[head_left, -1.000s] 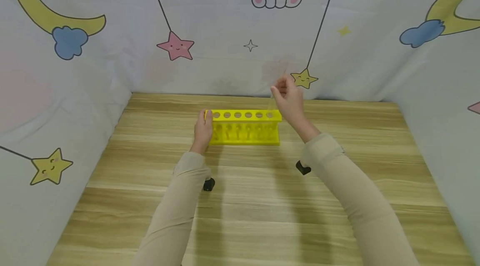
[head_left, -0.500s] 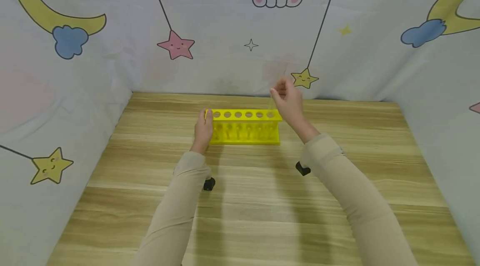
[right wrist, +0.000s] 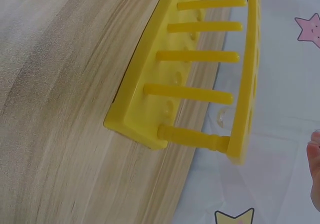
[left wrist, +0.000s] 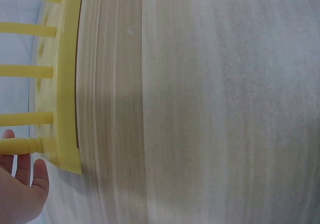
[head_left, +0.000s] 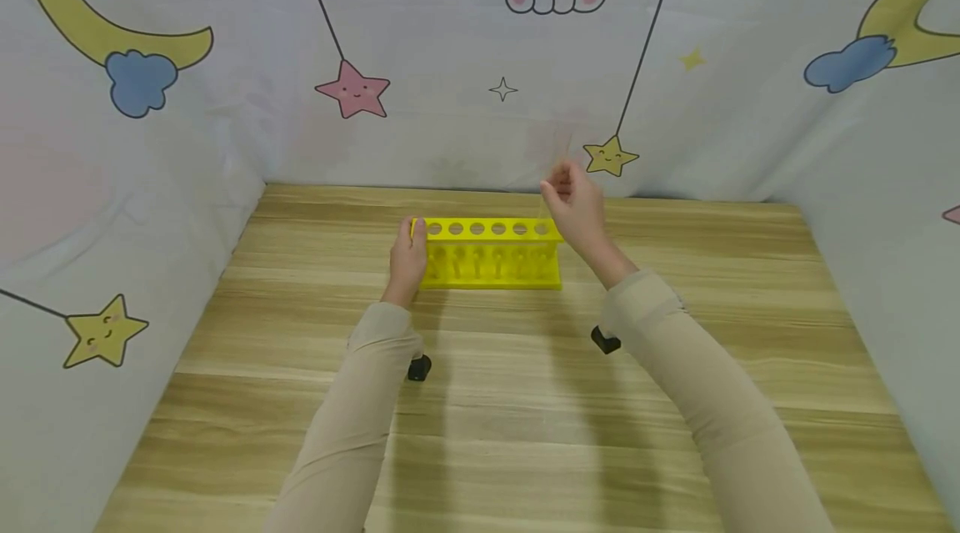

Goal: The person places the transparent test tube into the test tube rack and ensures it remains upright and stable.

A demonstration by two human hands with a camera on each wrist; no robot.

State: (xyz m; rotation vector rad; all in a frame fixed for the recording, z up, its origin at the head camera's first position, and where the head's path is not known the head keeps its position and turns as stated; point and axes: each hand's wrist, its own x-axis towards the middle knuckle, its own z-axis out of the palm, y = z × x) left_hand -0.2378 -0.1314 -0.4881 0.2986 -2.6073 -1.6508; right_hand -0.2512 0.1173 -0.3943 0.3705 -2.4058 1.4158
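Observation:
A yellow test tube rack (head_left: pixel 491 284) with a row of round holes along its top stands on the wooden table. The left hand (head_left: pixel 407 262) grips its left end, thumb at the front; in the left wrist view curled fingers (left wrist: pixel 22 171) are around the end post. Above the rack's right end, the right hand (head_left: pixel 581 203) pinches a clear tube (head_left: pixel 542 209), which slants down to the rightmost hole. The right wrist view shows the tube's rounded end (right wrist: pixel 221 117) faintly near the rack; how far it is in the hole I cannot tell.
The wooden table (head_left: pixel 502 416) extends around the rack. Behind it hangs a pale cloth (head_left: pixel 442 124) printed with stars, moons and a white animal. A small black object (head_left: pixel 419 368) is at the left wrist and another (head_left: pixel 605 339) at the right wrist.
The right hand has come down very slightly with the clear tube. The left hand and the rack have stayed in place.

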